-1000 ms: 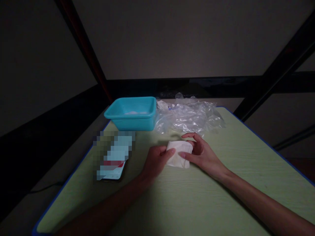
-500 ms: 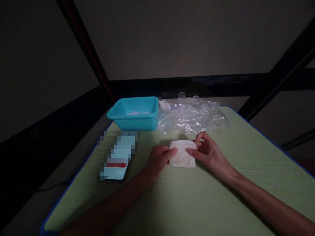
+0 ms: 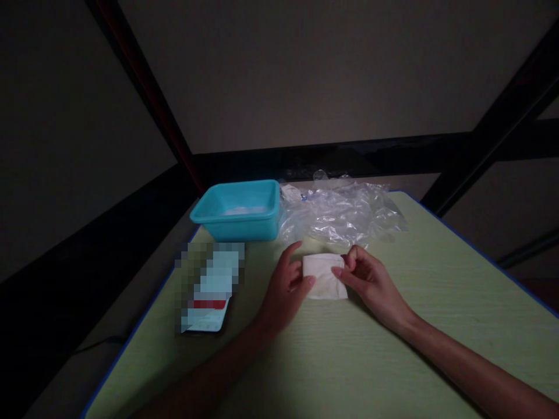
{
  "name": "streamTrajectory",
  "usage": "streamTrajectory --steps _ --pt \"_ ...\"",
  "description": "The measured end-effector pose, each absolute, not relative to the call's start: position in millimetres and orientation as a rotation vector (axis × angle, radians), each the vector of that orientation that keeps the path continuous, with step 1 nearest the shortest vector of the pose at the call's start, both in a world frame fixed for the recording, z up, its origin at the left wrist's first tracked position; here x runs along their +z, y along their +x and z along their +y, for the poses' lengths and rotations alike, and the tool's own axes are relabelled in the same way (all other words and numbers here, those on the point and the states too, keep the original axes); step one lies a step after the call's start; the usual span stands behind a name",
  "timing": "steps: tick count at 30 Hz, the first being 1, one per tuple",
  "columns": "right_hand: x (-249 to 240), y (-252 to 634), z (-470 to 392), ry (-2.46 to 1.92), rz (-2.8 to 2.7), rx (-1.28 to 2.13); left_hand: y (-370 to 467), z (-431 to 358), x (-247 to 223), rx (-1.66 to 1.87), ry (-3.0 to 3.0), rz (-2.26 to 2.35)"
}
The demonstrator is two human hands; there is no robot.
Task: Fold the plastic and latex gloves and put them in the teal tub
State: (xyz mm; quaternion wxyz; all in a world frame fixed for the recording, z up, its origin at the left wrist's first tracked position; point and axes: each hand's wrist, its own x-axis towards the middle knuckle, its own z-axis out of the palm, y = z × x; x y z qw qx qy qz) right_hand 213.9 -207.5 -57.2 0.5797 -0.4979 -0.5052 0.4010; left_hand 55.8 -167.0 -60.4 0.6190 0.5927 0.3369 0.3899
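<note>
a pale green wood-grained table with blue edging (image 3: 393,349) is seen under everything, its far side set near a wall crossed by dark bands. the far part of the table is covered by crumpled clear plastic packaging (image 3: 345,212), on which light is caught in bright creases. just beside the packaging, at the far left, a rectangular turquoise basin (image 3: 244,229) is placed upright, and something white is held inside it, too faint to be identified. the right hand (image 3: 378,285) is closed in a pinch, and the right side of the white piece is gripped between thumb and curled fingers. the left hand (image 3: 283,291) is partly opened: its thumb is laid at the lower left corner of the piece and its index finger is raised away; whether anything is gripped there cannot be told. nearer than the basin, a flat dark-edged phone with a lit screen (image 3: 208,321) is laid on the table, partly masked by pixelation. between the hands, a small, squarish white piece of thin, creased material (image 3: 323,274) is held above the near middle of the table.
</note>
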Motion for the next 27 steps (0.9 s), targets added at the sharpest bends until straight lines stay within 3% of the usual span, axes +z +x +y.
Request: streamTrajectory --steps 10,16,27 --pt "-59.3 215.1 -204.6 -1.206 -1.214 0.939 52.5 -159.6 -66.9 0.887 1.58 0.849" --pt "-59.9 214.0 -203.7 -1.136 -1.113 1.178 53.2 -156.3 -68.7 0.915 1.427 0.824" --pt "-61.9 219.9 -201.5 -1.262 -0.999 1.32 52.4 -156.8 -55.2 0.709 1.152 0.981"
